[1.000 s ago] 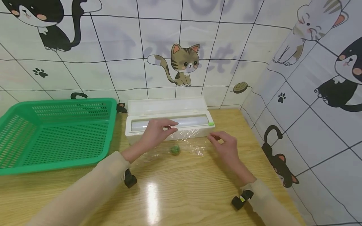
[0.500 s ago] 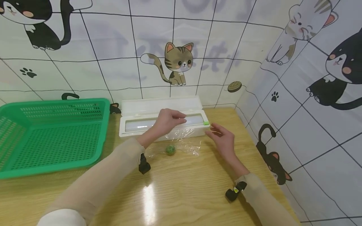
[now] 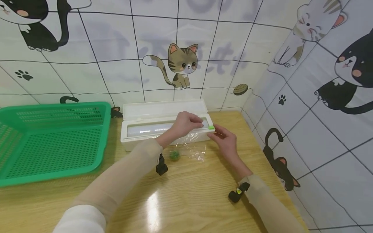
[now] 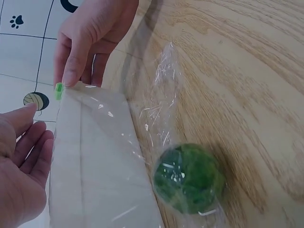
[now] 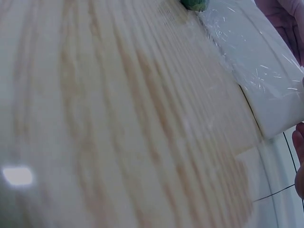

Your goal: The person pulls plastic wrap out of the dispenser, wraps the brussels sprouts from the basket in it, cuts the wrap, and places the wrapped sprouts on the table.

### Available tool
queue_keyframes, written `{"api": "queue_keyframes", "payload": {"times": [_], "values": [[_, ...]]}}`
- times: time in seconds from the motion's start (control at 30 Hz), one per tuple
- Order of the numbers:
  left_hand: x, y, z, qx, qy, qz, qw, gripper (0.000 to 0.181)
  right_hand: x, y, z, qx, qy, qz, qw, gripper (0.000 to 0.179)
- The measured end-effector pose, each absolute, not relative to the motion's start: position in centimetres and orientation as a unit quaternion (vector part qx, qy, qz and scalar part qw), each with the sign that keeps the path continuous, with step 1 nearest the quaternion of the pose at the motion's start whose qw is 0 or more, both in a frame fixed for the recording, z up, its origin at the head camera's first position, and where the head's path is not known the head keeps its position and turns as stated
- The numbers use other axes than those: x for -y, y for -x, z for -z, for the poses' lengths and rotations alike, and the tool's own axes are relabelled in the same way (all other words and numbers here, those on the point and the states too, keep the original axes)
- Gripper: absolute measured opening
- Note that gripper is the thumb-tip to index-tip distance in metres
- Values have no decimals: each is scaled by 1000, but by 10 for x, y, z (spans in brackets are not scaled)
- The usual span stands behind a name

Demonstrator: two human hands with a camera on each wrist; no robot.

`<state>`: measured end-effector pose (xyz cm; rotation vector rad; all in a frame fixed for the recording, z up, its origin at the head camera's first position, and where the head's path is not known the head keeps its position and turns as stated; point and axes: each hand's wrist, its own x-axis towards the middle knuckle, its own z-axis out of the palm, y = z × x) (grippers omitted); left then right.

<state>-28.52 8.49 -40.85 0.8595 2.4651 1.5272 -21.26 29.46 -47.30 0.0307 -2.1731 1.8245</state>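
Note:
A white cling film dispenser box point(image 3: 163, 137), lid up, stands near the wall. From its front a clear sheet of cling film point(image 3: 193, 150) hangs onto the table, over a small round green thing point(image 4: 189, 178). My left hand point(image 3: 186, 124) hovers over the right part of the box, thumb and fingers bent with a gap between them and nothing held. At the box's right end my right hand point(image 3: 227, 140) grips the corner, its thumb on the front beside the green slider point(image 3: 211, 127). In the right wrist view only bits of fingers show.
A green plastic basket point(image 3: 100, 155) with slotted walls stands at the left of the wooden table point(image 3: 186, 200). A wall covering point(image 3: 157, 76) printed with cats rises behind the box and along the right side.
My left hand has moved rightward along the box, towards its green slider. My right hand has come in to the box's right end and taken hold of it.

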Motion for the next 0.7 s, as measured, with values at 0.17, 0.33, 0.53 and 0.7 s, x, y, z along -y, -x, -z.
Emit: {"api": "queue_keyframes", "payload": {"times": [0.17, 0.33, 0.53, 0.7], "values": [[-97, 287, 410, -816, -289, -497, 60, 21, -301, 217, 476, 766, -21, -627, 141, 47], [-105, 292, 413, -821, -296, -484, 69, 20, -303, 221, 479, 773, -26, -622, 123, 51], [-114, 295, 409, -834, -307, -450, 88, 19, -299, 220, 469, 778, -34, -618, 107, 52], [-118, 294, 407, -841, -307, -437, 90, 18, -293, 213, 453, 788, -46, -603, 115, 51]]}}
